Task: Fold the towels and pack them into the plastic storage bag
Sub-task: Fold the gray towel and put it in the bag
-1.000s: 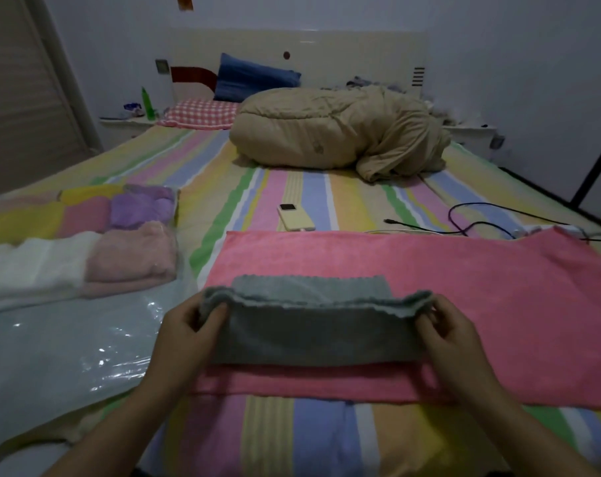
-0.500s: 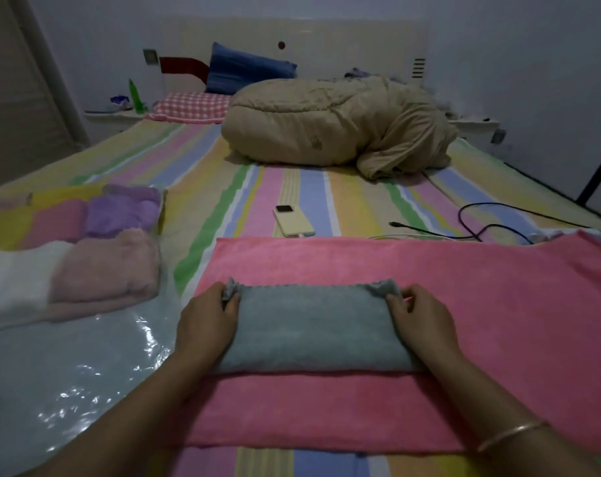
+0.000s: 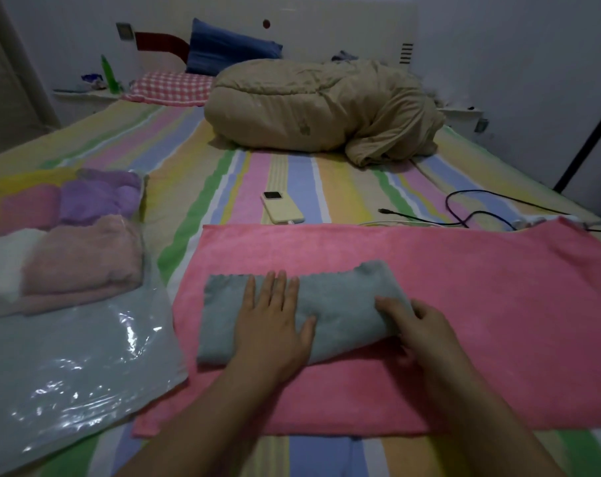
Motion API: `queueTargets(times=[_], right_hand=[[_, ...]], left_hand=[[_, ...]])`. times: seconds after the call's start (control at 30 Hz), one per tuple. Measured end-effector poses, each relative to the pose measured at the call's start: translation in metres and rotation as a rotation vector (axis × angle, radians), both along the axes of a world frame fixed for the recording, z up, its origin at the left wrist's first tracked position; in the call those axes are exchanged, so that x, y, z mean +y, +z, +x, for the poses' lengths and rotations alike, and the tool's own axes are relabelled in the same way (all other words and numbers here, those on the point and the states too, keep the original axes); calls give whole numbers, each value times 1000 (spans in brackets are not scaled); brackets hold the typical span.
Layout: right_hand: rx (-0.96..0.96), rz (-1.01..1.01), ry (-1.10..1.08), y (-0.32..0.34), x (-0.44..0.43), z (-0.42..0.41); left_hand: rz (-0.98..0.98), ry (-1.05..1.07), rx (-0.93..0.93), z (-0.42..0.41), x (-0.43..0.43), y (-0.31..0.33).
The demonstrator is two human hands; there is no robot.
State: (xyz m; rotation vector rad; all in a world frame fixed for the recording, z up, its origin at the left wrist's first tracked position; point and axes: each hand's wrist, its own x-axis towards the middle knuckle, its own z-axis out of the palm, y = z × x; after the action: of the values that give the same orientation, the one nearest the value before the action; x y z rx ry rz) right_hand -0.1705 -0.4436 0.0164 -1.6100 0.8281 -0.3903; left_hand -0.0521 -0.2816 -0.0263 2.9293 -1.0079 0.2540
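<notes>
Grey towel (image 3: 343, 304), folded into a strip, lay on the spread pink towel (image 3: 481, 297) on the bed (image 3: 292, 177). The left hand (image 3: 275, 325) pressed flat on its middle, fingers straight. The right hand (image 3: 419, 325) gripped its raised right end, fingers curled over it. Just left lay the bag (image 3: 68, 356), holding folded towels (image 3: 85, 256). A mark on the quilt (image 3: 326, 108) was too blurred to read.
</notes>
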Motion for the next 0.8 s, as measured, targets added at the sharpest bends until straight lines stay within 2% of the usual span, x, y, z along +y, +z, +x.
queueTargets(times=[0.07, 0.13, 0.17, 0.2, 0.27, 0.3, 0.37, 0.5, 0.57, 0.63, 0.67, 0.73, 0.8], right_hand=[[-221, 200, -43, -4, 23, 7], [-333, 148, -117, -8, 44, 19], [-360, 61, -144, -7, 54, 25], [-372, -49, -151, -5, 64, 32], [-381, -298, -100, 1, 86, 42], [-381, -410, -33, 4, 99, 45], [-361, -602, 171, 1, 124, 52], [-218, -973, 501, -25, 151, 64], [-194, -1046, 546, -32, 152, 66], [-169, -1064, 596, -32, 151, 64], [-169, -1065, 641, -31, 149, 63], [-181, -954, 727, -22, 145, 59], [-244, -808, 581, -15, 137, 56]], left_hand=[[-44, 3, 12, 2, 2, -4], [-147, -65, 59, 2, 6, -3], [-279, -106, 116, 2, 9, 1], [-491, -104, 198, 0, 15, 10], [-911, 15, 293, 4, 34, 22], [-1032, 107, 313, 10, 47, 24], [-1114, 300, 442, 23, 72, 25], [-1403, 518, 899, 36, 92, 32], [-1399, 536, 937, 36, 94, 35], [-1301, 497, 817, 35, 98, 31], [-1177, 472, 706, 36, 100, 27], [-919, 448, 580, 36, 100, 27], [-786, 453, 588, 38, 97, 32]])
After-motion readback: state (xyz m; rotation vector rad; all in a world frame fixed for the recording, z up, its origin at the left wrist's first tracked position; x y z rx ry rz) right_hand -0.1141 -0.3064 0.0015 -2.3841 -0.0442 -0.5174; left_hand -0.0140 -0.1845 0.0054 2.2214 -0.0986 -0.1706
